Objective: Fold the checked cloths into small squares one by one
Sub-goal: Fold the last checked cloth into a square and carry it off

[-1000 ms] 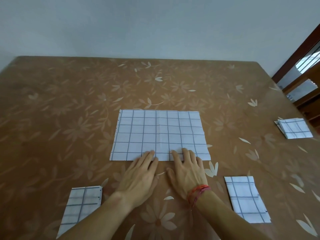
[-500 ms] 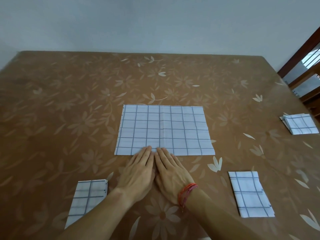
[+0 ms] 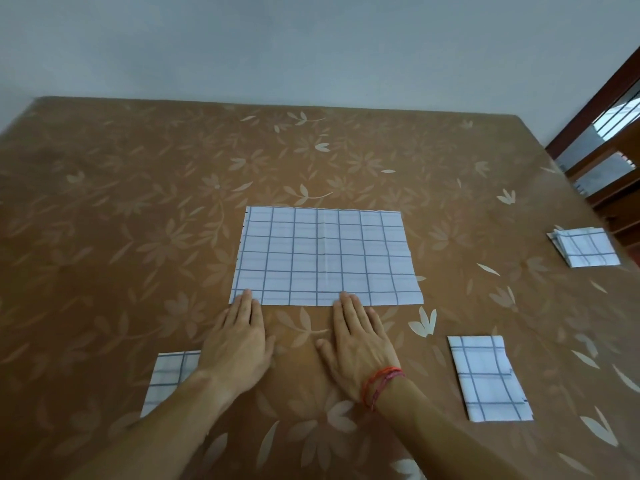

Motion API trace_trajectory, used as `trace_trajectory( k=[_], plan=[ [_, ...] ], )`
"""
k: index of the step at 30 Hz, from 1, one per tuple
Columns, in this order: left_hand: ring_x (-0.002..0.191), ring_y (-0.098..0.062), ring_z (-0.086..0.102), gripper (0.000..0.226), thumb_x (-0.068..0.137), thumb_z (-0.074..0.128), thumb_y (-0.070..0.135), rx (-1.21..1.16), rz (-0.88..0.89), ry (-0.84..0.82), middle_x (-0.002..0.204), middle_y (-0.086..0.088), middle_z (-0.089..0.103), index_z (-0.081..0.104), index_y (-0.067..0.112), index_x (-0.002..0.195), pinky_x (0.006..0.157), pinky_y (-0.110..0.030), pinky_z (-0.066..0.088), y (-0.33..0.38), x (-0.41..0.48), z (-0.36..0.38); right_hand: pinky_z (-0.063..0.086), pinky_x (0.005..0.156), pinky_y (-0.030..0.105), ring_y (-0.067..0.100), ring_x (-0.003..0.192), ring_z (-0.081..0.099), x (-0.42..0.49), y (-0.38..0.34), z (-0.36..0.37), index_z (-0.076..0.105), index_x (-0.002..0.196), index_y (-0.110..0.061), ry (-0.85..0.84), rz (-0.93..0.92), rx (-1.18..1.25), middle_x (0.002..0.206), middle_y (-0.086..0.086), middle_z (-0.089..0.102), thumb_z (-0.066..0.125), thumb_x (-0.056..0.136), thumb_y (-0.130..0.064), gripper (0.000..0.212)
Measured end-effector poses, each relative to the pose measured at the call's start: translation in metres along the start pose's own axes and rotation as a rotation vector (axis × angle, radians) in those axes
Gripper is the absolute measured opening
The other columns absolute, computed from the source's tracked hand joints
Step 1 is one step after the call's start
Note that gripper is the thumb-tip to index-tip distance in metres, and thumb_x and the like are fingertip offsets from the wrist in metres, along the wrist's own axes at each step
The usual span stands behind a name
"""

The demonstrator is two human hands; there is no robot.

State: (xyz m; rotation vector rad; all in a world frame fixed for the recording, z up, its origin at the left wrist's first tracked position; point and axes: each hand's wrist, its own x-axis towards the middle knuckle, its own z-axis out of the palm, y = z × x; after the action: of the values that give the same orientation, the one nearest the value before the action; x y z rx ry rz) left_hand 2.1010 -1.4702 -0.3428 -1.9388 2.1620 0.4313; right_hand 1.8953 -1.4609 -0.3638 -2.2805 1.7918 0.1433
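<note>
Flat and straight-fingered, left hand (image 3: 239, 344) and right hand (image 3: 360, 344) press the checked cloth's (image 3: 325, 256) near edge.

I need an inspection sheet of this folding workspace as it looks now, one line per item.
Surface: brown flower-patterned table cover, lying flat.
Job's things: large white checked cloth spread flat at centre; near-right folded checked cloth; near-left folded checked cloth, partly hidden by the forearm; far-right pile of folded checked cloths.
Clutter: nothing seen.
Grippers: left hand and right hand flat, fingertips on the large cloth's near edge.
Cables: nothing seen.
Surroundings: pale plain wall; dark wooden frame at right.
</note>
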Motion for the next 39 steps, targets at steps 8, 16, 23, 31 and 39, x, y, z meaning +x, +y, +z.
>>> trace_trajectory(
  k=[8,16,23,31,39],
  plan=[
    [0.148,-0.021,-0.014,0.076,0.101,0.032,0.049,-0.082,-0.029,-0.055,0.16,-0.011,-0.016,-0.003,0.006,0.153,0.121,-0.035,0.002,0.003,0.001,-0.002,-0.003,0.121,0.043,0.021,0.149,-0.007,-0.018,0.051,-0.007,0.003,0.154,-0.01,-0.019,0.312,0.014,0.162,0.008,-0.002,-0.014,0.076,-0.064,0.096],
    [0.148,-0.019,-0.014,0.078,0.1,0.035,0.051,-0.14,-0.035,-0.046,0.161,-0.008,-0.016,-0.001,0.007,0.153,0.121,-0.037,0.005,0.001,0.0,0.0,0.001,0.121,0.042,0.019,0.149,0.004,-0.016,0.056,-0.01,0.011,0.153,-0.006,0.01,0.381,0.045,0.161,0.008,0.009,-0.009,0.079,-0.066,0.097],
    [0.148,-0.018,-0.014,0.078,0.1,0.038,0.048,-0.2,-0.033,-0.027,0.161,-0.007,-0.015,0.0,0.007,0.154,0.12,-0.037,0.005,0.001,0.001,0.001,0.035,0.097,0.039,0.025,0.116,0.045,0.009,0.063,-0.03,0.036,0.137,-0.016,0.144,0.452,0.076,0.126,0.006,0.05,0.032,0.087,-0.06,0.067],
    [0.147,-0.016,-0.015,0.079,0.099,0.041,0.048,-0.265,-0.037,0.004,0.161,-0.004,-0.016,0.0,0.009,0.154,0.121,-0.036,0.004,-0.002,0.004,0.005,0.041,0.098,0.046,0.034,0.119,0.045,0.068,0.095,-0.056,0.047,0.129,-0.013,0.227,0.725,0.536,0.126,0.012,0.053,0.064,0.078,-0.048,0.064],
    [0.147,-0.015,-0.014,0.08,0.098,0.044,0.048,-0.284,-0.04,0.04,0.161,-0.003,-0.016,0.0,0.012,0.155,0.118,-0.032,0.001,-0.001,0.004,0.005,0.046,0.092,0.046,0.036,0.113,0.049,0.099,0.087,-0.06,0.054,0.119,-0.009,0.192,0.808,0.362,0.119,0.015,0.055,0.08,0.059,-0.059,0.083]
  ],
)
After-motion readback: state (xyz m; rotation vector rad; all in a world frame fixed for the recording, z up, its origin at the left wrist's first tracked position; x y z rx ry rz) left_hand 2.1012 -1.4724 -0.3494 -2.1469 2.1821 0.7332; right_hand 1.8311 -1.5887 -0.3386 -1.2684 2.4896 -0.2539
